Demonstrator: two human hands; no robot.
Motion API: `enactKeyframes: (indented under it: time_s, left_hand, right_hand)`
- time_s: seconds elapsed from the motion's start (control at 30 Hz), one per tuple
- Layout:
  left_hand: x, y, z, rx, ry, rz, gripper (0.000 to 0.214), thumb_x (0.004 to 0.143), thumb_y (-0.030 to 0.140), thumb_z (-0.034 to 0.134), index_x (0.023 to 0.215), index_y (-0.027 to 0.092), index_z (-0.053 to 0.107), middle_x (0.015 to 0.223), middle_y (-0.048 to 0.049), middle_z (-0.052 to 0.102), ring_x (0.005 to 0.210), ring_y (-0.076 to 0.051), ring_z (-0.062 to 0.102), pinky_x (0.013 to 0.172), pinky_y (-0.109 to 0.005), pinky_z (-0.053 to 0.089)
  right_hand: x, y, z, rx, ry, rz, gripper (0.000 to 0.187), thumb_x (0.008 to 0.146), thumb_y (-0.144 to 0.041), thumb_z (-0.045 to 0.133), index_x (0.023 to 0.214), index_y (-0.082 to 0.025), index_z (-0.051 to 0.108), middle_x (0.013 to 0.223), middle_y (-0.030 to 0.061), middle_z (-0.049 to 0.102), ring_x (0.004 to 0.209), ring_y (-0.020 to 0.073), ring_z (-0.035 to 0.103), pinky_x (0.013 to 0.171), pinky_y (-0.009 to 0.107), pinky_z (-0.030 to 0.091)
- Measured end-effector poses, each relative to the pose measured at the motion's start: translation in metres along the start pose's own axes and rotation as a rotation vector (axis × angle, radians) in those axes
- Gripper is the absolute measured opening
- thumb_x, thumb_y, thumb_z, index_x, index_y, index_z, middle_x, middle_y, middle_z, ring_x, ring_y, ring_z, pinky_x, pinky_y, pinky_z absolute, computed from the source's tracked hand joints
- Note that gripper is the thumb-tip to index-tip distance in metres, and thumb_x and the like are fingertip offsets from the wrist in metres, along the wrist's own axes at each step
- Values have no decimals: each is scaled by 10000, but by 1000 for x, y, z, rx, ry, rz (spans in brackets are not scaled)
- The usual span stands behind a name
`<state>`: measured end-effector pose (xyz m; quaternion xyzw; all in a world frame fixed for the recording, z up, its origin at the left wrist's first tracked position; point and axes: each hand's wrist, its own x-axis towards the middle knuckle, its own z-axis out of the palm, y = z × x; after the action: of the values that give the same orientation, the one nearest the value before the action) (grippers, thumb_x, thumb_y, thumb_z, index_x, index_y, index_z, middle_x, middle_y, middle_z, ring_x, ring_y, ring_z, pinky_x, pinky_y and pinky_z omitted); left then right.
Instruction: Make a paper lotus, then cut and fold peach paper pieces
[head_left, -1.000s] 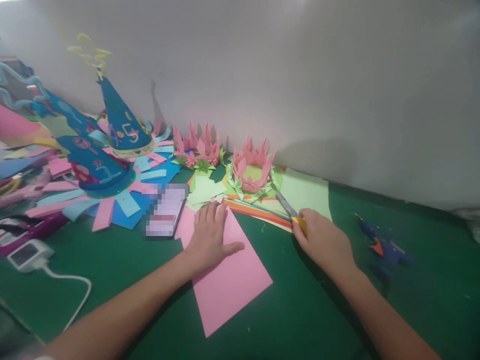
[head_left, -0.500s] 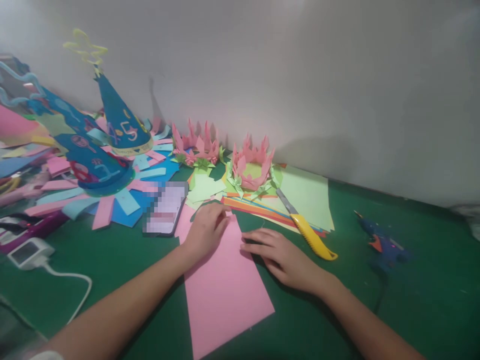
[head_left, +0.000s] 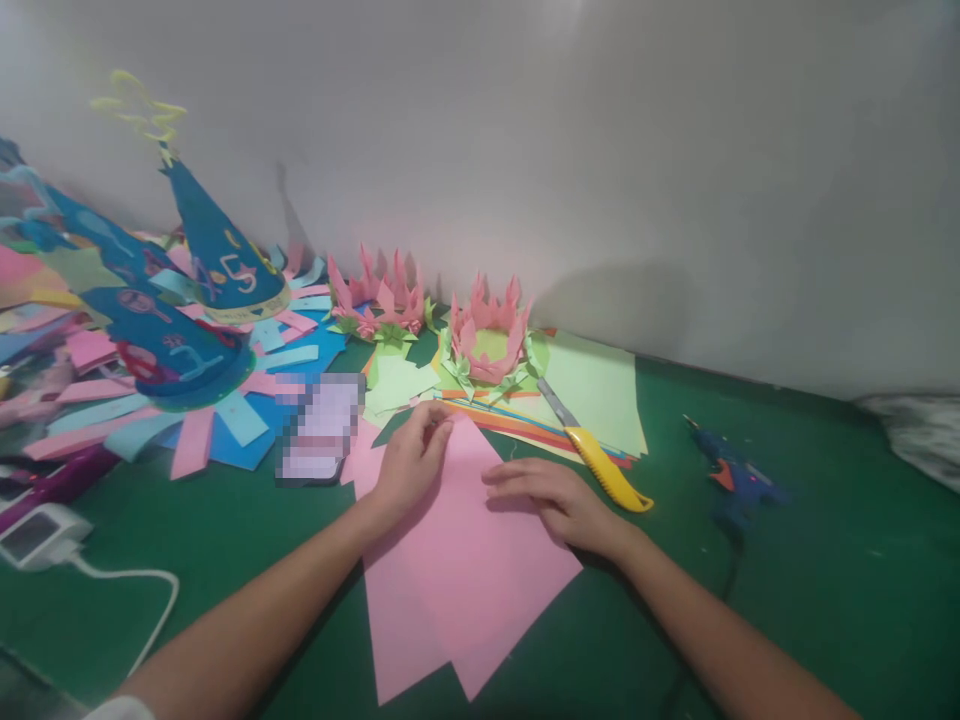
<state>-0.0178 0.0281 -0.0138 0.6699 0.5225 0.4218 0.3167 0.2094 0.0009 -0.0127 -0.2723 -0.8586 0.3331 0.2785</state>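
Note:
Two overlapping layers of pink paper [head_left: 450, 560] lie on the green table, fanned apart at the near end. My left hand [head_left: 412, 455] is closed at their far end, thumb and fingers pinching the top of the pink paper. Over the right edge of the upper layer, my right hand [head_left: 551, 495] rests with its fingers stretched out, holding nothing. A phone [head_left: 322, 430] with a blurred screen lies left of my left hand. Beyond my right hand is a yellow utility knife [head_left: 600, 460], its blade pointing away.
Two pink paper crowns [head_left: 491, 335] stand at the back beside stacked coloured sheets [head_left: 600, 390]. Blue cone hats [head_left: 217, 235] with paper strips fill the left side. A glue gun [head_left: 739, 480] lies to the right; a white device with a cable [head_left: 45, 535] sits at left.
The upper pink layer has turned to the right, so a second layer shows beneath it. My right hand now lies over the paper. The view has shifted slightly.

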Motion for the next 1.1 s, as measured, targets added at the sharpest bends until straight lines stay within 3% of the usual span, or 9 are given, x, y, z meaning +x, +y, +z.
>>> enactKeyframes:
  time_s: [0.07,0.23,0.4,0.47,0.6,0.7,0.83,1.1]
  left_hand:
    - [-1,-1,-2,25,16,-5,112,856,194,433,952,201,492,894,-19,594,796,-152,576,729,-289,456]
    - [-2,-3,-12,51,-74,159,221,813,105,401,720,193,581,840,-39,603,866,-173,578,787,-333,486]
    - [-3,-8,-16,-128,-192,85,240,865,203,426,816,190,661,930,-67,587,836,-166,598,707,-325,566]
    - [-6,-9,-16,-99,-225,85,229,888,236,429,881,194,654,965,-73,590,874,-175,595,753,-343,564]
    - [-13,-5,-16,55,-215,110,206,897,253,459,1060,216,579,1083,-87,574,991,-200,562,876,-402,514]
    - [-14,-4,-16,10,-180,114,287,876,266,510,1162,240,504,1187,-94,507,1085,-200,523,895,-389,518]
    - [-13,-7,-14,-23,-160,128,318,845,264,555,1157,256,492,1223,-91,474,1166,-209,468,929,-410,509]
    - [-15,-11,-14,18,-200,126,404,817,294,595,1191,230,455,1293,-117,465,1179,-241,465,984,-439,433]
  right_hand:
    - [1,0,-1,37,10,26,478,778,13,358,1054,-230,663,1162,51,646,1075,150,586,910,335,466]
    - [2,1,-2,139,-26,95,257,912,-157,444,988,-220,682,1059,55,687,994,141,623,886,299,466]
    - [5,0,-4,177,-19,246,323,932,-361,447,850,-166,691,833,64,704,810,154,644,757,281,494]
    - [7,-1,-4,159,-9,282,349,928,-387,448,816,-162,690,796,64,700,776,155,641,733,282,494]
    - [8,-1,-2,239,52,196,290,922,-359,472,865,-175,689,877,82,709,830,159,652,765,287,499]
    - [6,2,-2,295,153,136,243,892,-369,528,908,-186,688,943,102,702,881,180,656,783,307,511]
    - [1,5,-4,270,276,134,179,853,-351,589,880,-206,690,1006,106,688,910,199,652,799,333,518]
    - [-3,3,1,269,247,82,163,843,-325,607,757,-208,680,1021,93,686,932,185,646,815,324,515]
